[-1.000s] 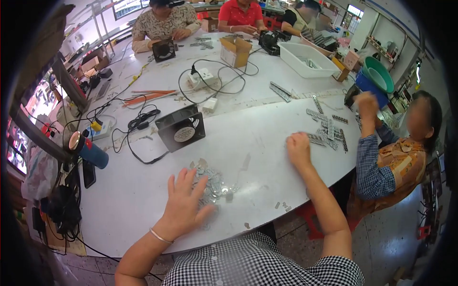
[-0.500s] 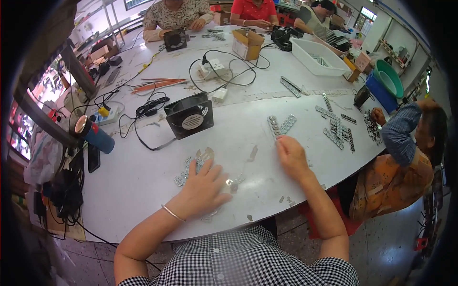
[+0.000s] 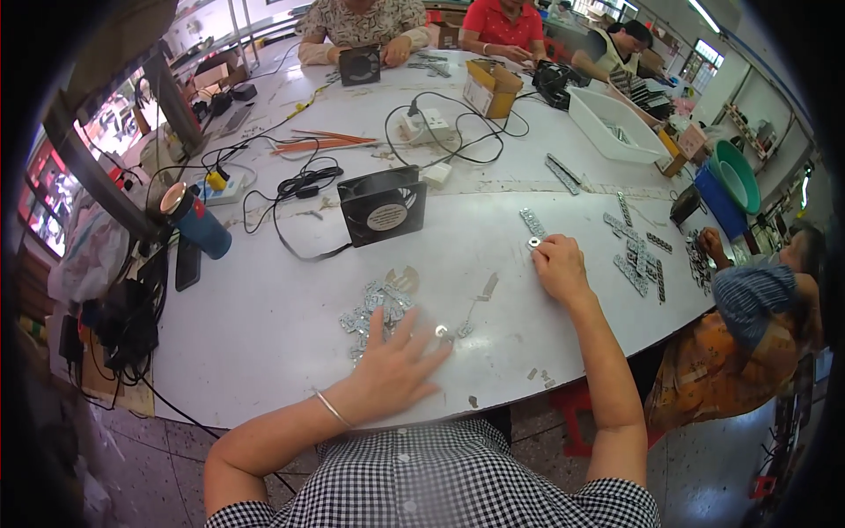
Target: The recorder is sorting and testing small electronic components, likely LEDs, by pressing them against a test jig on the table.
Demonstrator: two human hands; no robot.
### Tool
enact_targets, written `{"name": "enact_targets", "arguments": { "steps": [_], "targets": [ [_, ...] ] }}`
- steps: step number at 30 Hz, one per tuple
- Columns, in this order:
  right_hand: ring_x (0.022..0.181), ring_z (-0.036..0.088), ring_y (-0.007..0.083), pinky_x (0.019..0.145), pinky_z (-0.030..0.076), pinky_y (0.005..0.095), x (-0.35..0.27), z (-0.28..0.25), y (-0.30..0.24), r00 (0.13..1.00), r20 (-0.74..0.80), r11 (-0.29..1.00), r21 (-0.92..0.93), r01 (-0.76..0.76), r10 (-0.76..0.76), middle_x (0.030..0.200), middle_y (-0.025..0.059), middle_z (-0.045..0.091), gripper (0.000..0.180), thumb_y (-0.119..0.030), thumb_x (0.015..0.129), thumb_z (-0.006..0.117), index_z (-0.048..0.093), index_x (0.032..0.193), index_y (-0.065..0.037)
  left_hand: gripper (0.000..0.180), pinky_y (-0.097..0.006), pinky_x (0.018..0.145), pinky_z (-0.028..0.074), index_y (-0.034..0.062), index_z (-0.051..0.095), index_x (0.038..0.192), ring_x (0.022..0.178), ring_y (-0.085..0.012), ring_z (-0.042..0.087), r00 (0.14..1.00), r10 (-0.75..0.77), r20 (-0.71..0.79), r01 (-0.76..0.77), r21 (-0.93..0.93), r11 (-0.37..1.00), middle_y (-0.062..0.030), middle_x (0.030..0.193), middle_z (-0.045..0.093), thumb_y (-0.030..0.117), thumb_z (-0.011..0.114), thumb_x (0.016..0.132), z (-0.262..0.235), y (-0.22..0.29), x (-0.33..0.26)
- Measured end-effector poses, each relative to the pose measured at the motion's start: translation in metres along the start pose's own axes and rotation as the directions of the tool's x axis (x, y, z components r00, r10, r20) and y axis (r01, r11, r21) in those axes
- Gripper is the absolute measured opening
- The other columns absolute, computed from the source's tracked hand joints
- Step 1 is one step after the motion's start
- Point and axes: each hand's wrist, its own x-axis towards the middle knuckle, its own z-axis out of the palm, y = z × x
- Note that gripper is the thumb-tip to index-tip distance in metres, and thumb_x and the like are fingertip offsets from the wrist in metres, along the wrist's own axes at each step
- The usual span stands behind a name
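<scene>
A blue tumbler (image 3: 204, 231) stands near the left edge of the white desk (image 3: 264, 326), with wide room between it and a loose pile of metal pieces (image 3: 374, 310). Your left hand (image 3: 400, 370) is open, fingers spread over the pile's near side; a black fan (image 3: 381, 213) stands beyond. Across another open stretch, your right hand (image 3: 561, 267) curls its fingertips at a small round metal piece (image 3: 534, 243) (gripped or merely touched, impossible to tell), well apart from the metal strips (image 3: 641, 255) toward the right edge.
</scene>
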Motion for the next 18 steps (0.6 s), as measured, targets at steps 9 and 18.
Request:
{"name": "enact_targets", "arguments": {
  "steps": [9, 18],
  "targets": [
    [0.087, 0.060, 0.0337, 0.080, 0.049, 0.0403, -0.007, 0.007, -0.010, 0.988, -0.155, 0.977, 0.214, 0.013, 0.021, 0.098, 0.0172, 0.060, 0.015, -0.011, 0.086, 0.063, 0.067, 0.083, 0.003, 0.058, -0.070, 0.108, 0.014, 0.0095, 0.054, 0.133, 0.135, -0.0416, 0.035, 0.997, 0.000, -0.078, -0.002, -0.033, 0.999, -0.0199, 0.139, 0.046, 0.047, 0.061, 0.089, -0.002, -0.014, 0.000],
    [0.064, 0.059, 0.0336, 0.065, 0.048, 0.0408, 0.048, -0.032, 0.009, 0.941, 0.135, 0.932, 0.152, -0.330, 0.311, 0.073, 0.0159, 0.062, 0.020, -0.016, 0.084, 0.062, 0.067, 0.079, 0.002, 0.068, -0.070, 0.108, 0.013, 0.0119, 0.056, 0.133, 0.138, -0.0434, 0.032, 0.999, 0.038, -0.015, -0.038, 0.004, 0.999, -0.0194, 0.140, 0.045, 0.065, 0.047, 0.090, 0.003, -0.017, 0.000]
  ]
}}
